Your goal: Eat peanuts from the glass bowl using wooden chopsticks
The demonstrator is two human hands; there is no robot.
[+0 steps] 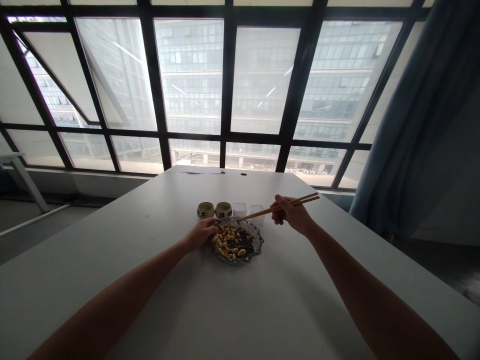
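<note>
A clear glass bowl (258, 244) with a scalloped rim holds peanuts in their shells (225, 245) and a heap of small dark pieces, perhaps seeds (245, 239). My left hand (202, 231) grips the bowl's left rim. Wooden chopsticks (262, 212) are pinched in my right hand (287, 212), to the right of the bowl. Their tips point left over the bowl's far rim, and I cannot make out anything between them. Just behind the bowl stand two cream cups (206, 210) with dark characters and two translucent cups (240, 209).
The white table (150, 290) runs ahead toward large windows (189, 75). Papers (195, 170) lie at its far end, near two dark round holes. A blue curtain (408, 120) hangs on the right, and another white table (22, 175) stands at the left.
</note>
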